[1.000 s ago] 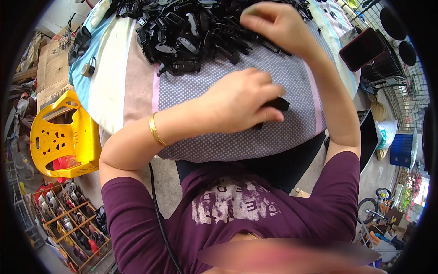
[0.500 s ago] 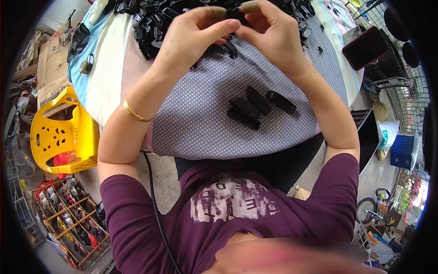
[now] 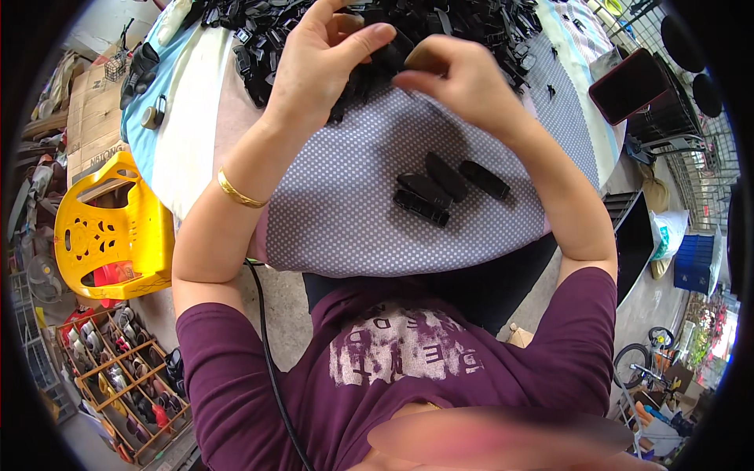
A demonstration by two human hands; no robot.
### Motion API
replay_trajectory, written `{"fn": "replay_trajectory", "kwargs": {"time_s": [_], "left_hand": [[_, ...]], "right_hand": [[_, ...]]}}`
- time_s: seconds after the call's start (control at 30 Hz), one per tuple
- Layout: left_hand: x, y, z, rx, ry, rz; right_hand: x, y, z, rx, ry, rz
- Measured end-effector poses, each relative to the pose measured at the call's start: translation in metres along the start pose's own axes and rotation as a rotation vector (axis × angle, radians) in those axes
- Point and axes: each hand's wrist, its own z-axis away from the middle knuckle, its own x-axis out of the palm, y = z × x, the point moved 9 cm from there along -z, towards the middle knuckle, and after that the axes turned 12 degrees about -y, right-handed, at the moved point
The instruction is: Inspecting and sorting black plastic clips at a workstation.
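Note:
My left hand (image 3: 318, 67) is raised over the near edge of a pile of black plastic parts (image 3: 259, 47). Its thumb and fingers are closed on a dark, smooth black plastic piece (image 3: 393, 52), whose far end blends into the pile. My right hand (image 3: 463, 82) is just right of that piece, its fingers curled and a little blurred. Whatever is between them cannot be made out. Closer to me, several elongated black pieces (image 3: 446, 177) lie grouped on the dotted grey cloth (image 3: 338, 212).
A dark-screened phone (image 3: 627, 86) is propped at the table's right edge. To the left are a yellow plastic chair (image 3: 118, 228) and a wooden rack of shoes (image 3: 126, 377). A black cable (image 3: 267, 353) hangs beside my left arm. A roll of tape (image 3: 154, 114) sits at the left.
My hands, close together before, have drawn apart. The right one has come down toward me, while the left has shifted slightly and keeps the black piece. The grouped pieces lie as before.

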Motion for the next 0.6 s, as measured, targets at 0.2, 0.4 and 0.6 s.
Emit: {"fn": "replay_trajectory", "kwargs": {"time_s": [0.2, 0.4, 0.6], "left_hand": [[0.015, -0.001, 0.001, 0.01, -0.066, 0.085], [0.016, 0.003, 0.005, 0.022, -0.044, 0.119], [0.017, -0.001, 0.006, 0.003, -0.065, 0.079]], "right_hand": [[-0.034, 0.006, 0.008, -0.109, 0.192, -0.469], [-0.025, -0.018, 0.015, -0.072, 0.25, -0.211], [-0.024, -0.021, 0.018, -0.148, 0.27, -0.106]]}}
